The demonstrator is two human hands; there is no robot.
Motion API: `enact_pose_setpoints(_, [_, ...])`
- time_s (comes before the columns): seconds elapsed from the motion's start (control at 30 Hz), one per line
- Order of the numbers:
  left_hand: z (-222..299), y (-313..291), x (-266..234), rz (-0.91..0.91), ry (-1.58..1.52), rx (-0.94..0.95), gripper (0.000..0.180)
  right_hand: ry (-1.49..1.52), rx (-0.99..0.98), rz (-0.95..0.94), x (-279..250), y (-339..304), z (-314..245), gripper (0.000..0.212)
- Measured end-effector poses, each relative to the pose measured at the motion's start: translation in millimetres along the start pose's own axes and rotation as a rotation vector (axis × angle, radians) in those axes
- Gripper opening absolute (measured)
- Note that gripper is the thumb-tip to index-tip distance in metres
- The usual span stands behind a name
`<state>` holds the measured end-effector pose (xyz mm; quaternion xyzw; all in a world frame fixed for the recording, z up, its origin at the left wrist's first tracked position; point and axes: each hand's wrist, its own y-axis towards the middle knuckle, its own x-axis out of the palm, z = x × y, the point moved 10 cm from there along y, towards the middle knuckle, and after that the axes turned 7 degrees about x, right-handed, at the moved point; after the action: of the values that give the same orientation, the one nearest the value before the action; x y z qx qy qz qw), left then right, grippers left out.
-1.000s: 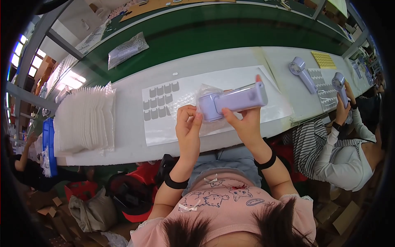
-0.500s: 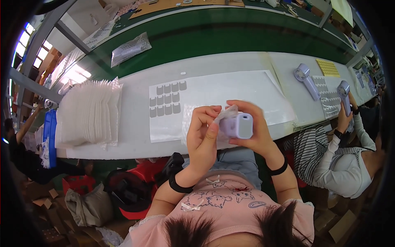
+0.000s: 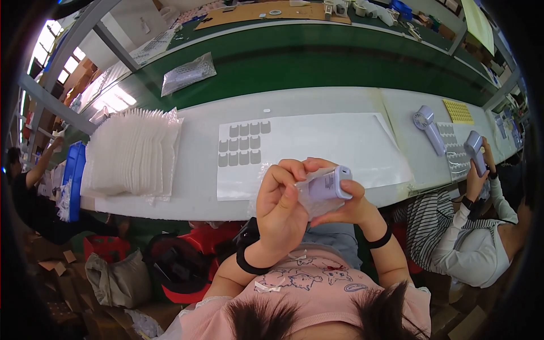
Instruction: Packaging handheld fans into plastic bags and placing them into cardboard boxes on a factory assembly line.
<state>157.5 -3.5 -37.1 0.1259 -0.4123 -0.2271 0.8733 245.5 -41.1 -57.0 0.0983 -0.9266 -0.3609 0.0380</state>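
In front of my body, a lavender handheld fan [image 3: 326,187] sits partly inside a clear plastic bag [image 3: 306,199]. Its handle end, with a small port, sticks out of the bag toward the upper right. My left hand [image 3: 280,212] is closed on the bag, thumb and fingers pinching the film. Around the fan's handle end my right hand [image 3: 354,208] is wrapped, with the thumb below it. The rest of the fan is hidden by the bag and my fingers. Just beyond lies a white backing sheet [image 3: 328,133] with rows of grey stickers [image 3: 244,143].
A thick stack of clear bags [image 3: 133,156] lies left, beside a blue bin [image 3: 73,178]. A wrapped item [image 3: 188,73] rests on the green surface. At right are another fan [image 3: 430,130], a yellow sticker sheet [image 3: 458,111] and a co-worker [image 3: 473,238] holding a fan.
The fan has tilted, so its side shows more and its end points up and right. The bag now covers more of it. The whole view has shifted slightly.
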Motion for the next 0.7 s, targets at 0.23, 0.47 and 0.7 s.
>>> enact_pose_setpoints(0.23, [5,-2,-8,0.074,-0.173,-0.022,0.013,0.136,0.508,0.091,15,-10,50,0.090])
enact_pose_setpoints(0.47, [25,15,11,-0.397,0.650,0.167,0.036,-0.503,0.118,0.062,-2,-13,9,0.083])
enact_pose_setpoints(0.7, [0,-4,-4,-0.455,0.564,0.214,0.090,-0.385,0.406,0.074,-17,18,0,0.071])
